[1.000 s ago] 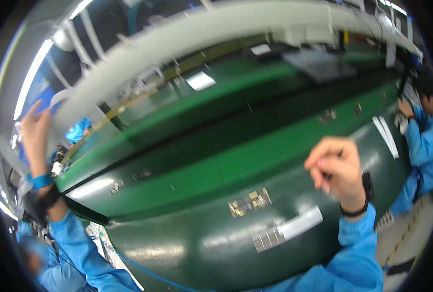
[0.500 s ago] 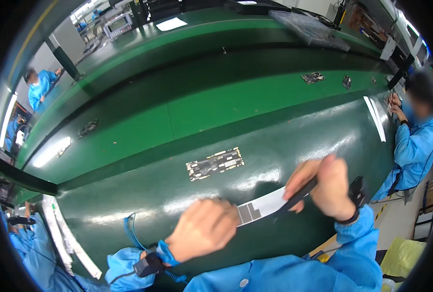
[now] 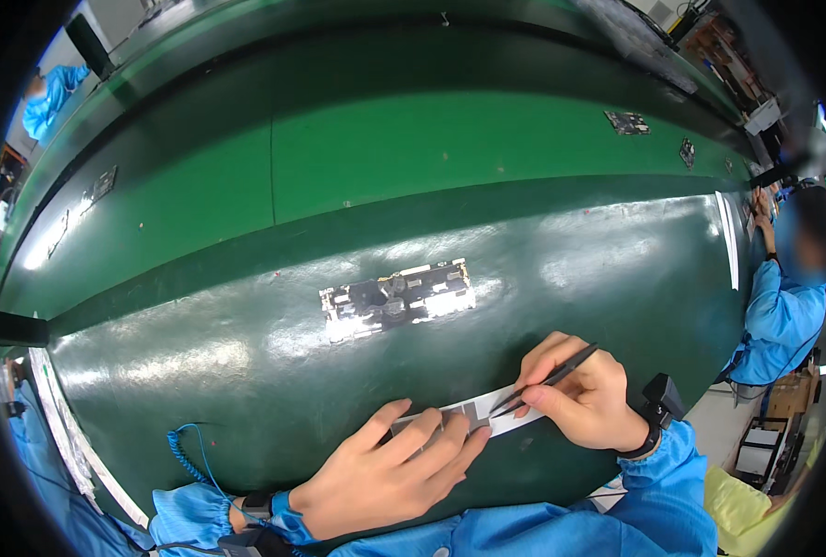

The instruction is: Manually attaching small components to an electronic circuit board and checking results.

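My left hand (image 3: pixel 380 473) lies flat with spread fingers across a white strip (image 3: pixel 517 420) that bears dark grey patches, and its fingertips rest over them. The strip's left part is hidden under those fingers. Black tweezers (image 3: pixel 566 365) are pinched in my right hand (image 3: pixel 587 395), their tips pointing down-left and meeting the strip beside the grey patches. Whether the tips grip anything is too small to tell. Just beyond my hands, a long black circuit board (image 3: pixel 396 299) with pale edges lies on the dark green mat (image 3: pixel 599 316).
More circuit boards (image 3: pixel 627 123) lie on the raised green surface at the far right. White strips (image 3: pixel 727 241) lie at the mat's right end, near a person in blue (image 3: pixel 784 320). Another white strip (image 3: pixel 65 427) runs along the left edge. A coiled blue cord (image 3: pixel 179 455) is by my left wrist.
The strip has come down flat onto the mat, and my left hand has opened out over it. My right hand has swung the tweezers round, tips now at the strip. The view has tilted down.
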